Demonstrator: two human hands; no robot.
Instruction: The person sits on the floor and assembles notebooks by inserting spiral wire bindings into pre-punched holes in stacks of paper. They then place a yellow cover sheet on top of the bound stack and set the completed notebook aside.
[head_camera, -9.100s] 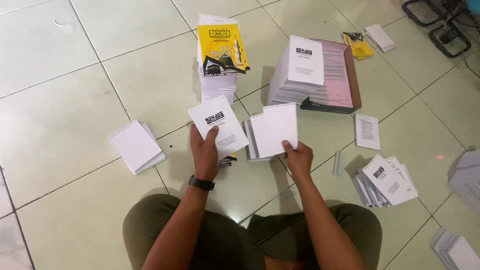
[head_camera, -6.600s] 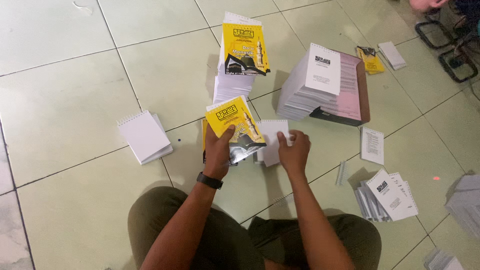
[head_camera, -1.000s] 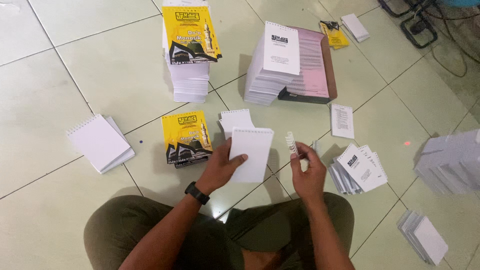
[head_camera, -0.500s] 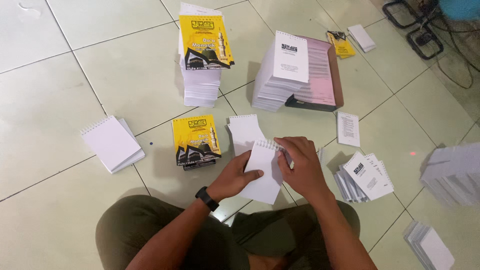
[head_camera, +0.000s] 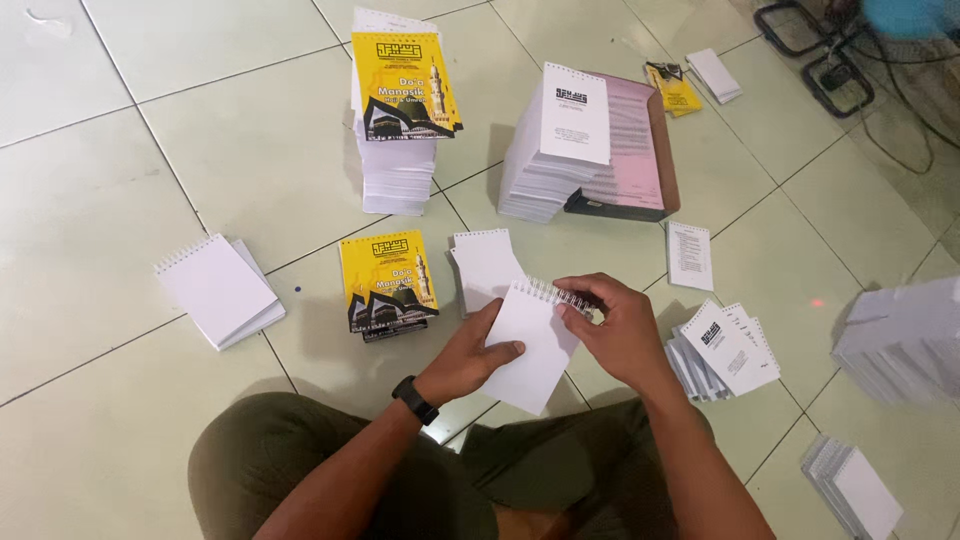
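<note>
Nine seconds ago the left hand (head_camera: 468, 357) held up a printed white sheet and the right hand (head_camera: 618, 330) held up a white spiral pad. Later the left hand held a yellow booklet (head_camera: 388, 283); now this booklet lies on the floor, left of the hands, on a small dark stack. One second ago the right hand held a small thin object to the right, apart from the white spiral pad (head_camera: 535, 343). Now both hands are together on the pad, and the right fingers (head_camera: 578, 296) touch its wire binding at the far edge.
</note>
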